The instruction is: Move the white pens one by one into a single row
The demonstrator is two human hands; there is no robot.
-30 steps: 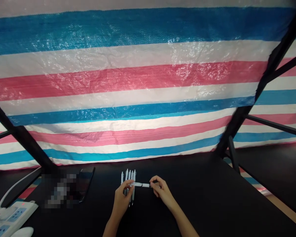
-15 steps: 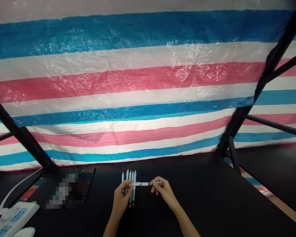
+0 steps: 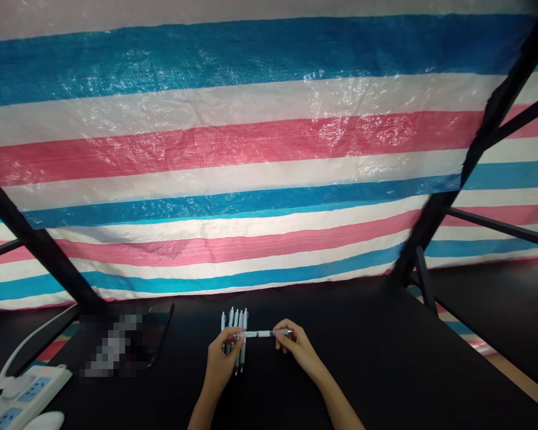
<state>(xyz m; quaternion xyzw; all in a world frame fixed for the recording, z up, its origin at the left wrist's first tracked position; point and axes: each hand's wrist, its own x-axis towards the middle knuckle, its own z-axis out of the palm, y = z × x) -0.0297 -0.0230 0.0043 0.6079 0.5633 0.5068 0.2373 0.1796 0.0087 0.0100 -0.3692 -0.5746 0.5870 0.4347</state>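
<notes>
A white pen (image 3: pixel 259 334) with a grey grip is held level between my two hands above the black table (image 3: pixel 367 352). My left hand (image 3: pixel 224 352) pinches its left end between thumb and fingers. On the right, my right hand (image 3: pixel 293 343) is closed on the grey end, whose silver tip sticks out past the fingers. Several similar white-and-grey pens (image 3: pixel 237 318) lie side by side on the table, pointing toward me. They are beneath and behind my left hand, which hides their middle parts.
At the left stands a white power strip (image 3: pixel 36 391) with a cable plugged in. A white rounded object (image 3: pixel 46 421) is beside it. A dark flat object (image 3: pixel 161 334), partly blurred out, lies farther back. Black frame posts and a striped sheet (image 3: pixel 251 179) rise behind the table.
The gap between my hands stays almost the same. The pen looks slightly straighter and more joined in its middle; its grey part has shifted a little. The pens on the table have not moved.
</notes>
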